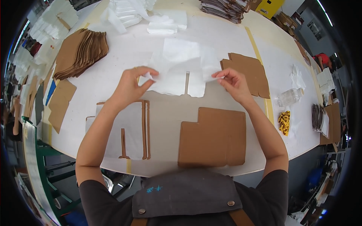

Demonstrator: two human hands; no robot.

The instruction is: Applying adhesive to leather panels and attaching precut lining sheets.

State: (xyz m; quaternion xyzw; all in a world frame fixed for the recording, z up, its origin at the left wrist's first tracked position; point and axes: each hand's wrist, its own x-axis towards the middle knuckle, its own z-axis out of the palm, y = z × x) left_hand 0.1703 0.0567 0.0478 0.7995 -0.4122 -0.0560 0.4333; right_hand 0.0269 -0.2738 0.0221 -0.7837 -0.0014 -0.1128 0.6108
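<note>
Workshop, wide table (98,86) with a pale top, yellow tape strips on it.

Head view (only 1): 2 bare hands out over the middle. Left hand (132,84): thumb and forefinger closed in a pinch on a small fold at the left side of the white sheet (181,56). Right hand (237,84): same, pinched on the right side. No visible gap at either set of tips beyond the material. Sheet spans between the 2 pinches, main part lying slightly beyond the fingertips, narrow slot (187,81) between the hands. Can't tell if it's 1 layer or 2, or how much is off the table.

Around the fingers: notched brown panel (213,139) nearer the body than the right fingertips, bare brown face up. White-faced panel (132,128) nearer the body than the left fingers, partly under the left forearm, has a similar slot. Brown panels (254,73) just outside the right fingers. Brown stack (81,52) well left of and beyond the left fingers. White pile (162,27) beyond both.

My read: step in hand is handling the sheet by its 2 sides. Next move calls for both pinches kept level, light even tension, no creasing at the slot.
</note>
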